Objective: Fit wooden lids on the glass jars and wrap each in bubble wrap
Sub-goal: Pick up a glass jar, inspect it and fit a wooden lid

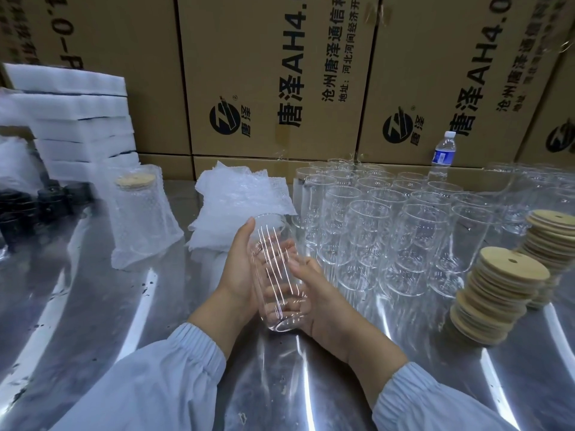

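Glass jar (273, 275), tall, clear and without a lid, tilted with its open mouth away from the person and held just above the metal tabletop (124, 306), over the middle of its near edge. The left hand (239, 265) cups the jar's left wall, thumb lying up toward the rim and fingers curled behind the glass. The right hand (323, 303) clasps the lower right wall near the base, so both hands are closed on the one jar. The jar is rigid, smooth and thin-walled, and so probably light, slippery and easily chipped. It is best gripped round the body with broad contact, leaving the rim free for a lid. Toward the tabletop's far right stands a close cluster of empty jars (389, 219), touching or nearly so. Two leaning stacks of wooden lids (497, 290), each lid a stiff disc with a small hole, sit by the right edge. A loose pile of bubble wrap sheets (242, 200), soft and light, lies toward the far edge at centre. Left of it stands a wrapped jar (140, 213) with its lid on. White foam blocks (77, 119) occupy the far left corner. Printed cardboard cartons (280, 73) and a water bottle (443, 154) line the far edge.
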